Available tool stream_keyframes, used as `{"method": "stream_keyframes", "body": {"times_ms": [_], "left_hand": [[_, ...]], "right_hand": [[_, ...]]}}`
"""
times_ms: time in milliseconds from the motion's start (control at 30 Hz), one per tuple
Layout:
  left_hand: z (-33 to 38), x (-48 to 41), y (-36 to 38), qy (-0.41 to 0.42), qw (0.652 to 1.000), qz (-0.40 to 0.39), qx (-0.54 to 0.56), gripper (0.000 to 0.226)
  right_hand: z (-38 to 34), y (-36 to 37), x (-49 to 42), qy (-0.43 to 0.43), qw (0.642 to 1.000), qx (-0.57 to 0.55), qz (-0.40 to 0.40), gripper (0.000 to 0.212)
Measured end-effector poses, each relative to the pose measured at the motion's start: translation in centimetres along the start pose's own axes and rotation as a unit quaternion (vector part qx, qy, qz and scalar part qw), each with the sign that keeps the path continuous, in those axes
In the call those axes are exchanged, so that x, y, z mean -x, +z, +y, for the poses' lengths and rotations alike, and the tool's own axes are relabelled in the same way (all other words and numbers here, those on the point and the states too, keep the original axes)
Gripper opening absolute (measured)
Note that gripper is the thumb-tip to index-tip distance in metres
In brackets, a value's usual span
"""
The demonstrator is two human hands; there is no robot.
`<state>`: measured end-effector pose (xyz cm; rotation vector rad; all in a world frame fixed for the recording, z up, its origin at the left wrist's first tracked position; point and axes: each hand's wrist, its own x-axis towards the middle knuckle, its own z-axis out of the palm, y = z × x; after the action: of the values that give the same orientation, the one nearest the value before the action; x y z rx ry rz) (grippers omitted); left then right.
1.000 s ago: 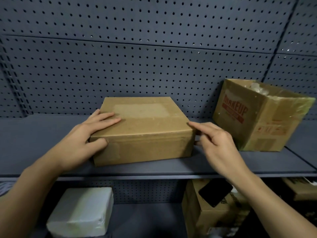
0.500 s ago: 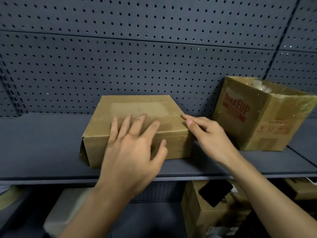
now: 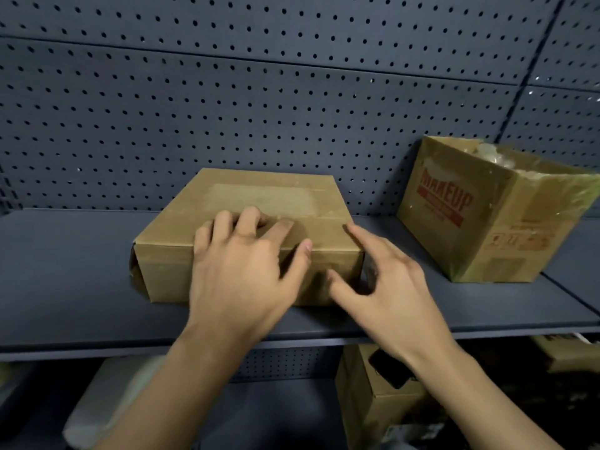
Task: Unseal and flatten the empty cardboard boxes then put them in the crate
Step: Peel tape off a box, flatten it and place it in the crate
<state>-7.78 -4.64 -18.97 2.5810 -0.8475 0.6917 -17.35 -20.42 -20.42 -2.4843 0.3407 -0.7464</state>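
Observation:
A flat brown cardboard box (image 3: 259, 203) with clear tape across its top sits on the dark grey shelf (image 3: 65, 287). My left hand (image 3: 240, 271) lies over the box's front top edge, fingers bent on the top and thumb down the front face. My right hand (image 3: 386, 287) is at the box's front right corner, index finger pointing onto the top near the corner and thumb against the front face. No crate is in view.
A taller open box printed "MAKEUP" (image 3: 487, 216) stands tilted at the right of the shelf. A pegboard wall (image 3: 259, 108) backs the shelf. Below are a white wrapped block (image 3: 97, 410) at left and another cardboard box (image 3: 373, 401) at right.
My left hand moved from the box's left corner to its front middle. The box turned slightly, its left end now showing. My right hand shifted from the right side to the front corner.

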Motion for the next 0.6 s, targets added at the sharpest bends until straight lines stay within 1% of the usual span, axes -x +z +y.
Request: {"method": "stream_keyframes", "body": {"times_ms": [67,167,333,467,600], "left_hand": [[0.4,0.2,0.9,-0.008,0.999,0.033,-0.008,0.055],[0.4,0.5,1.9,-0.008,0.997,0.076,-0.018,0.05],[0.3,0.4,2.7,-0.007,0.991,0.127,-0.027,0.046],[0.2,0.4,3.2,-0.006,0.987,0.163,-0.009,0.045],[-0.2,0.6,3.4,0.011,0.983,0.182,0.02,0.045]], "right_hand": [[-0.6,0.7,0.2,0.008,0.999,0.024,0.026,0.079],[-1.0,1.4,0.4,0.011,0.998,0.036,0.053,0.077],[-0.8,2.0,0.5,0.043,0.996,-0.009,0.082,0.075],[-0.8,2.4,0.6,0.051,0.992,-0.032,0.109,0.071],[-0.6,2.1,0.6,0.057,0.992,-0.057,0.098,0.068]]}}
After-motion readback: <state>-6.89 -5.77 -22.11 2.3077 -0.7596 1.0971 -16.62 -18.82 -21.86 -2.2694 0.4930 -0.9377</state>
